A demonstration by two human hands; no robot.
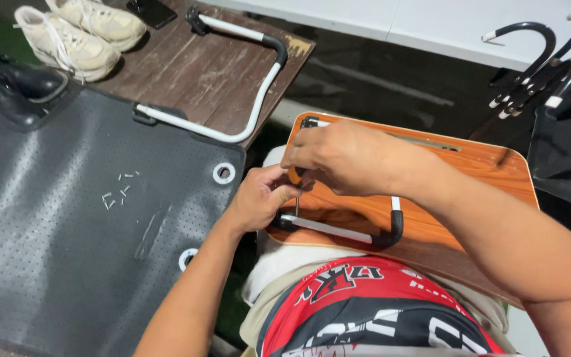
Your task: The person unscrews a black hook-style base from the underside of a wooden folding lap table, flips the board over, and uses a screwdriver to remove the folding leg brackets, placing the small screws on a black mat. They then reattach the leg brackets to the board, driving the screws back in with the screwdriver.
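wooden board [470, 165] on lap, black mat [67, 218] and shoes [77, 30] alongside

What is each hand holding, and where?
Left hand pinches the leg at its left end on the board. Right hand grips a thin tool by its top.
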